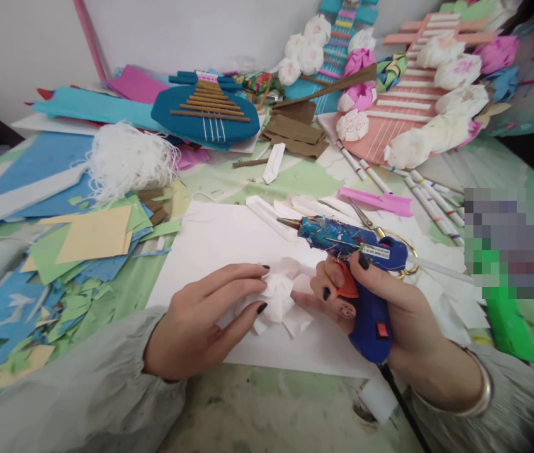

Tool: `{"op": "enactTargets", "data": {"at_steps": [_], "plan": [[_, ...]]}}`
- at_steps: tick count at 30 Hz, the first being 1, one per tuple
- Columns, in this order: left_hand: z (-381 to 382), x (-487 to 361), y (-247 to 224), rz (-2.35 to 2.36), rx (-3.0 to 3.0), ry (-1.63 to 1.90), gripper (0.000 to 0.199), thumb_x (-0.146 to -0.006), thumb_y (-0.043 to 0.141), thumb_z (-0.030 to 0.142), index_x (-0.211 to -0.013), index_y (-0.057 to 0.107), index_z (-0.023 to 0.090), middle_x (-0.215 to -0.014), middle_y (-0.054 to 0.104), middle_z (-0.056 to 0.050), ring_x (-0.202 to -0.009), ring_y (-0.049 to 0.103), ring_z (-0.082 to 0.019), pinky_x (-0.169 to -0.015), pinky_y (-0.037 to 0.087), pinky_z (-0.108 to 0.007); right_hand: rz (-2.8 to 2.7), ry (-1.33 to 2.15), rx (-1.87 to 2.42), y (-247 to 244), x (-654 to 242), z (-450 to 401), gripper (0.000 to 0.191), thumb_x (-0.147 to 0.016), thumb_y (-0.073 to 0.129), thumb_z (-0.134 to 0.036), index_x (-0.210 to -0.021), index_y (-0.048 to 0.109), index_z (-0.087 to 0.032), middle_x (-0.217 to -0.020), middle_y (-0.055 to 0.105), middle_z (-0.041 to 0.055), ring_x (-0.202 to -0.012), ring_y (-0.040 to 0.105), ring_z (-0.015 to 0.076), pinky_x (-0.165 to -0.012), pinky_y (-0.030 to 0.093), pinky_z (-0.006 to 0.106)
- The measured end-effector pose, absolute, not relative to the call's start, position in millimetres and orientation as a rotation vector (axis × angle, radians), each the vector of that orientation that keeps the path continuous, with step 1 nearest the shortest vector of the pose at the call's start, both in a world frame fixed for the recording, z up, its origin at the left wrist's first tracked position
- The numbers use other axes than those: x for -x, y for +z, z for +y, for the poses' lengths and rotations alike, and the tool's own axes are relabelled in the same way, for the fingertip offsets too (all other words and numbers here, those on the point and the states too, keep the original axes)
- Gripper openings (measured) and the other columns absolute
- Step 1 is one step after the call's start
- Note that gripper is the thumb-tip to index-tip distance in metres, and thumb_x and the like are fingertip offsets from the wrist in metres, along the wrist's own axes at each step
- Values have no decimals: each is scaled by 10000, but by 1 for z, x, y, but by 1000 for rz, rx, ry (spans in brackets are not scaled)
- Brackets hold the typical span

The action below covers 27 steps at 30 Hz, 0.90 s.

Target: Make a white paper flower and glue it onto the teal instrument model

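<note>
My right hand point(390, 308) is wrapped round a blue hot glue gun point(375, 302), with the thumb on its upper body and fingers by the orange trigger. The gun's nozzle points left, above the paper. A finger of that hand reaches to the right side of a white paper flower point(279, 297). My left hand point(215, 308) has its thumb and fingertips around the flower's left side. Loose petals spread about the flower, which rests on a white sheet point(191, 251). A clear glue stick point(446, 269) comes out of the gun's back, and a black cord point(403, 399) hangs below.
Gold-handled scissors point(368, 220) lie behind the gun. Paper scraps point(92, 239) and a white string bundle point(130, 160) are at left. A blue paper instrument point(205, 119) stands behind, a pink one decorated with flowers point(403, 107) at right. Rolled paper sticks point(432, 201) lie nearby.
</note>
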<state>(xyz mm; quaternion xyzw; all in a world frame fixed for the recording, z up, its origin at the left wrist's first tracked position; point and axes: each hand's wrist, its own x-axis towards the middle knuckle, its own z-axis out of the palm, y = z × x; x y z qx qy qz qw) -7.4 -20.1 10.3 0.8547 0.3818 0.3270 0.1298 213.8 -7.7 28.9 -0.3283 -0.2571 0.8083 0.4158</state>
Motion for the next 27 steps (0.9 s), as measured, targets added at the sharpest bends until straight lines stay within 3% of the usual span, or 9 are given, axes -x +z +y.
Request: {"op": "enactTargets", "data": {"at_steps": [7,20,27], "plan": [[-20,9,9,1027,-2588,939,267,-825,542,108,-1073,622,164,-1140,650,-102,-1028,630,-163,-895,528,-231,-610,2056,800,27,-214,-9,215,-731,660,-372,-622,597,-197,-626,491,-17,-476,373,73,-901,454,420],[-19,8,8,957,-2617,884,271,-835,534,98,-1092,611,131,-1172,628,-133,-1089,598,-180,-938,506,-252,-635,2050,813,27,-212,-10,209,-726,679,-351,-612,629,-183,-643,529,-10,-488,424,78,-788,512,381],[-18,4,9,922,-2599,948,263,-836,527,96,-1082,601,152,-1130,643,-142,-1101,588,-212,-917,522,-332,-623,2039,802,27,-211,-11,212,-715,697,-348,-615,619,-177,-634,522,-12,-488,411,74,-778,515,369]]}}
